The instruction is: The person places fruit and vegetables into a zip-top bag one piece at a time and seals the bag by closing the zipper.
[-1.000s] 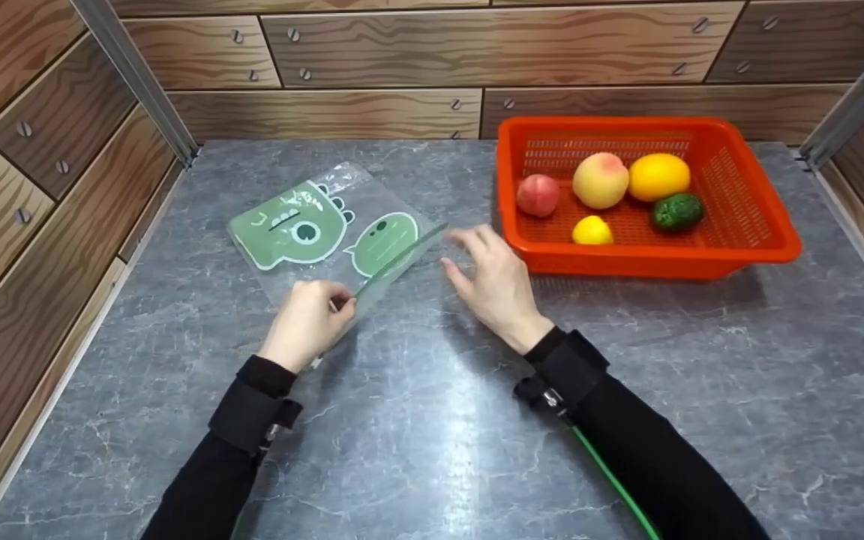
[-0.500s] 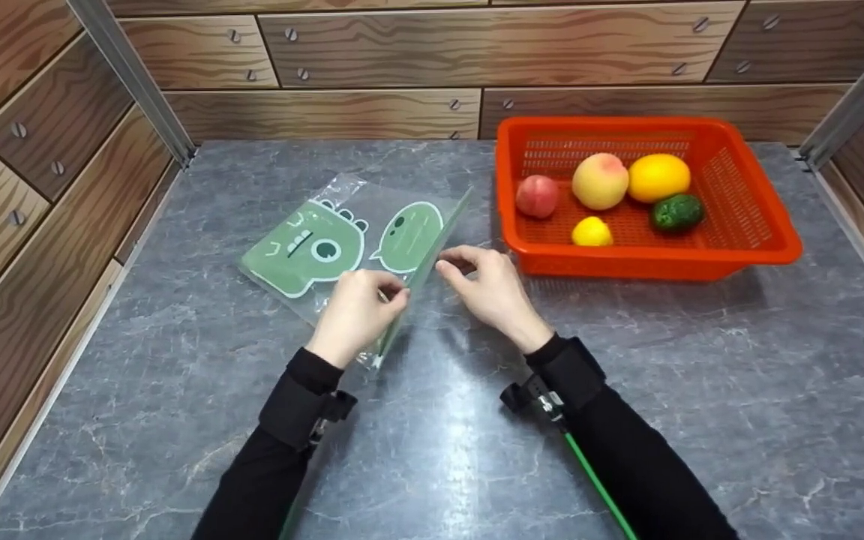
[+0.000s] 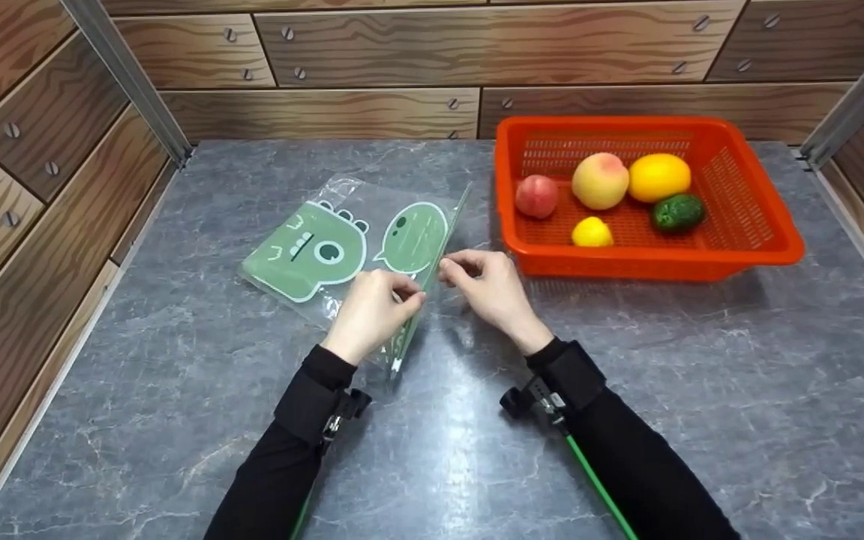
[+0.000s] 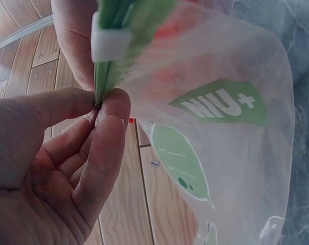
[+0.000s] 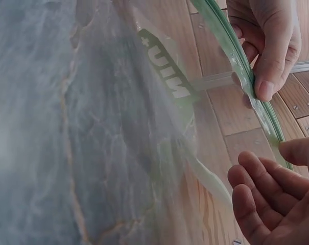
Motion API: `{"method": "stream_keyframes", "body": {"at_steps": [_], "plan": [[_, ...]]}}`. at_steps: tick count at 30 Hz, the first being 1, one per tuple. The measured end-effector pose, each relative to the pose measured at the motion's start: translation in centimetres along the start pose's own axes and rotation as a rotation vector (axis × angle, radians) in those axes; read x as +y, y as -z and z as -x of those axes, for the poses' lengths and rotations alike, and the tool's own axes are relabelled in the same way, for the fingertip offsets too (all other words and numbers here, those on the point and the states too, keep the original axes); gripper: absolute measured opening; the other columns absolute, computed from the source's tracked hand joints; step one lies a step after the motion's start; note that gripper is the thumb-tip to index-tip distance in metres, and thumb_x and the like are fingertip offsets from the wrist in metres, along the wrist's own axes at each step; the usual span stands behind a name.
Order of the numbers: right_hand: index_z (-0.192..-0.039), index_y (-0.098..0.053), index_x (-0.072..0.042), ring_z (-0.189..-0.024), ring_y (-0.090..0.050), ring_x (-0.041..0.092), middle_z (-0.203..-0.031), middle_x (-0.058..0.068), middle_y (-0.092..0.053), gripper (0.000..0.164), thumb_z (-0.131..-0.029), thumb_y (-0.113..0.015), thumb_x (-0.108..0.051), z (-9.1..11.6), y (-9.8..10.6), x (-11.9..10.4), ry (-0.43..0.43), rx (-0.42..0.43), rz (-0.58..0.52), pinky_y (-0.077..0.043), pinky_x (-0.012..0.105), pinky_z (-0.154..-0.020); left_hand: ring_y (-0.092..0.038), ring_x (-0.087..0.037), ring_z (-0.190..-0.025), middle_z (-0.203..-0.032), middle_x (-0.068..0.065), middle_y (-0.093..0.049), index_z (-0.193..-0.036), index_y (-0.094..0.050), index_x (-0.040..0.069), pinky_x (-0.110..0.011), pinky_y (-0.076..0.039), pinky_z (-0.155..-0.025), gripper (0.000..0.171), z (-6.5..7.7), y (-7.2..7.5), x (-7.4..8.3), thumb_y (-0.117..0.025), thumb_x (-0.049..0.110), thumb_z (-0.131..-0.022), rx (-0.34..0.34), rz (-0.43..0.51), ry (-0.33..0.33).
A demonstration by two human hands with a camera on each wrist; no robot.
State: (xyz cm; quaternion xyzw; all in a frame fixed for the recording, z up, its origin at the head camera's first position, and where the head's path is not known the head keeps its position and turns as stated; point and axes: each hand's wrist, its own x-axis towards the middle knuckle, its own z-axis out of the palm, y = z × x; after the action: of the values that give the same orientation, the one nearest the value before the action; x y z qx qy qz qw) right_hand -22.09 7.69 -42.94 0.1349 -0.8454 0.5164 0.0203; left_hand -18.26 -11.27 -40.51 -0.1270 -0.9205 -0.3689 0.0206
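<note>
A clear zip bag printed with green cartoon shapes lies on the grey table, its green zip edge raised toward me. My left hand pinches that edge near its lower end, thumb against forefinger. Higher along the same edge, my right hand pinches the strip between thumb and fingers. A white slider sits on the zip in the left wrist view, beside the right hand's fingers. Through the right wrist view, the green strip runs from one hand to the other, with the filmy bag wall hanging below.
Right of the bag stands a red-orange basket. It holds a large peach, a small reddish fruit, an orange-yellow fruit, a small yellow fruit and a dark green one. Wood-patterned walls enclose the table.
The left hand has moved right, drawing the bag's zip edge along with it. The right hand, earlier spread apart from the bag, has come down and its fingers have closed at the edge.
</note>
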Motion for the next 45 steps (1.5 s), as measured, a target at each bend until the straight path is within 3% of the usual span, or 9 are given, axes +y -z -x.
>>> {"method": "stream_keyframes", "body": {"at_steps": [5, 11, 21, 25, 30, 33, 38, 45], "plan": [[-0.1, -0.082, -0.005, -0.08, -0.074, 0.023, -0.089, 0.014, -0.081, 0.023, -0.102, -0.068, -0.022, 0.0, -0.2, 0.2, -0.008, 0.003, -0.013, -0.048, 0.018, -0.066, -0.075, -0.024, -0.076, -0.087, -0.01, -0.082, -0.094, -0.083, 0.004, -0.034, -0.059, -0.072, 0.012, 0.0, -0.2, 0.0, -0.074, 0.011, -0.094, -0.004, -0.008, -0.007], [-0.091, -0.083, -0.007, -0.08, -0.074, 0.035, -0.083, 0.013, -0.08, 0.026, -0.101, -0.068, -0.026, 0.0, -0.2, 0.4, -0.005, -0.002, -0.031, -0.047, 0.018, -0.064, -0.075, -0.023, -0.076, -0.085, -0.009, -0.082, -0.093, -0.083, 0.006, -0.033, -0.058, -0.071, 0.011, 0.0, -0.3, 0.2, -0.075, 0.013, -0.094, -0.011, -0.014, -0.01], [-0.091, -0.082, -0.006, -0.082, -0.075, 0.04, -0.082, 0.014, -0.079, 0.026, -0.102, -0.066, -0.023, 0.0, -0.2, 0.5, -0.022, -0.018, -0.069, -0.048, 0.019, -0.065, -0.068, -0.017, -0.067, -0.086, -0.007, -0.082, -0.093, -0.084, 0.007, -0.025, -0.048, -0.064, 0.011, 0.1, -0.5, 0.2, -0.075, 0.013, -0.094, 0.004, -0.02, -0.038], [-0.095, -0.082, -0.004, -0.083, -0.074, 0.041, -0.083, 0.015, -0.079, 0.023, -0.101, -0.065, -0.019, 0.0, -0.1, 0.4, -0.018, -0.016, -0.068, -0.047, 0.018, -0.065, -0.071, -0.019, -0.07, -0.088, -0.008, -0.082, -0.094, -0.084, 0.007, -0.028, -0.053, -0.066, 0.012, 0.1, -0.5, 0.3, -0.075, 0.015, -0.094, 0.006, -0.015, -0.036], [-0.096, -0.081, -0.002, -0.08, -0.074, 0.035, -0.082, 0.017, -0.079, 0.022, -0.098, -0.064, -0.015, 0.0, -0.1, 0.3, -0.007, -0.013, -0.053, -0.045, 0.018, -0.066, -0.075, -0.023, -0.075, -0.091, -0.008, -0.083, -0.093, -0.083, 0.007, -0.032, -0.057, -0.07, 0.012, 0.1, -0.4, 0.4, -0.076, 0.017, -0.094, -0.005, 0.005, -0.026], [-0.094, -0.081, -0.003, -0.074, -0.071, 0.025, -0.081, 0.018, -0.078, 0.021, -0.097, -0.064, -0.014, 0.0, -0.1, 0.3, -0.003, 0.004, -0.04, -0.044, 0.018, -0.066, -0.073, -0.022, -0.073, -0.091, -0.008, -0.083, -0.093, -0.083, 0.007, -0.03, -0.055, -0.069, 0.011, 0.1, -0.3, 0.3, -0.076, 0.016, -0.095, -0.002, 0.031, -0.016], [-0.094, -0.082, -0.003, -0.066, -0.062, 0.006, -0.079, 0.017, -0.076, 0.02, -0.097, -0.064, -0.012, 0.0, 0.0, 0.2, -0.01, 0.048, -0.021, -0.046, 0.017, -0.065, -0.067, -0.016, -0.066, -0.088, -0.008, -0.082, -0.093, -0.082, 0.006, -0.027, -0.051, -0.065, 0.011, 0.1, 0.1, 0.2, -0.074, 0.014, -0.095, 0.061, 0.037, -0.003], [-0.09, -0.082, -0.005, -0.062, -0.06, 0.001, -0.078, 0.013, -0.077, 0.021, -0.094, -0.063, -0.012, 0.2, -0.2, 0.2, -0.026, 0.096, 0.024, -0.047, 0.017, -0.064, -0.067, -0.019, -0.066, -0.08, -0.007, -0.079, -0.089, -0.081, 0.008, -0.024, -0.046, -0.059, 0.012, 0.4, 1.3, 0.5, -0.075, 0.017, -0.092, 0.246, -0.013, 0.057]]}}
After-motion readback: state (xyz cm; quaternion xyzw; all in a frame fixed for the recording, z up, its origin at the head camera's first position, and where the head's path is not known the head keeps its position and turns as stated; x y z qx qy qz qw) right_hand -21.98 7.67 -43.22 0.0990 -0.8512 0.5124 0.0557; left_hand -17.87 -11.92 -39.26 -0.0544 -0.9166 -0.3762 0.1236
